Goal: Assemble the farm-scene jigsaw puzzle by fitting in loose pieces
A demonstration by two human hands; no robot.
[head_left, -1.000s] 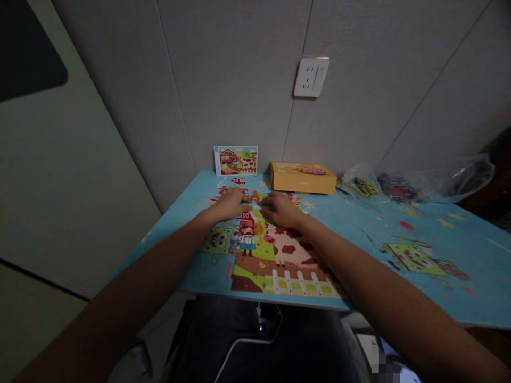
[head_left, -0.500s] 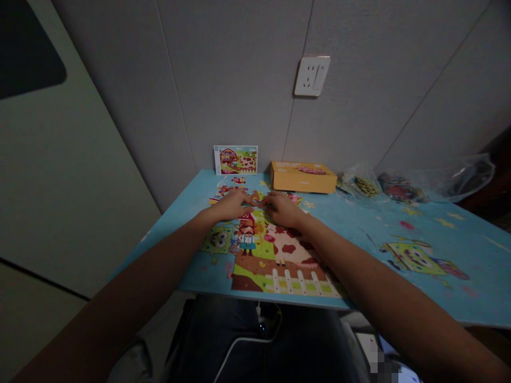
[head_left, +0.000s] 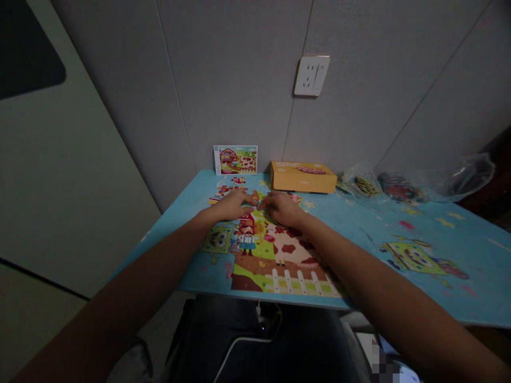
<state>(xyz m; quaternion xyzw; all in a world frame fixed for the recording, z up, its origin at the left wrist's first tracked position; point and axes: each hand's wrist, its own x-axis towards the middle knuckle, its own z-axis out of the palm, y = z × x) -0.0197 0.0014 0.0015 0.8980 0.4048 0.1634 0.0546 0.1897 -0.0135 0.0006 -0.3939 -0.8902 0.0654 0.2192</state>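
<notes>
A partly joined jigsaw puzzle [head_left: 289,247] lies flat on the blue table, showing a farmer, a spotted cow and a white fence. At its upper edge rests my left hand [head_left: 232,204], thumb and fingers apart and touching the pieces. Close beside it, my right hand [head_left: 281,208] has its fingers bent down, pinching at a small puzzle piece mostly hidden under the fingertips. Loose puzzle pieces [head_left: 225,191] lie just beyond my left hand. Another pink piece [head_left: 295,198] shows behind my right hand.
A farm picture card [head_left: 238,160] leans on the wall, beside an orange box [head_left: 304,178]. Clear plastic bags [head_left: 365,185] with pieces lie at the back right. The cartoon-printed table [head_left: 347,234] meets the wall. A white cable [head_left: 239,340] crosses my lap.
The fingertips of my right hand have shifted slightly left and down over the puzzle. My left hand stays nearly in place.
</notes>
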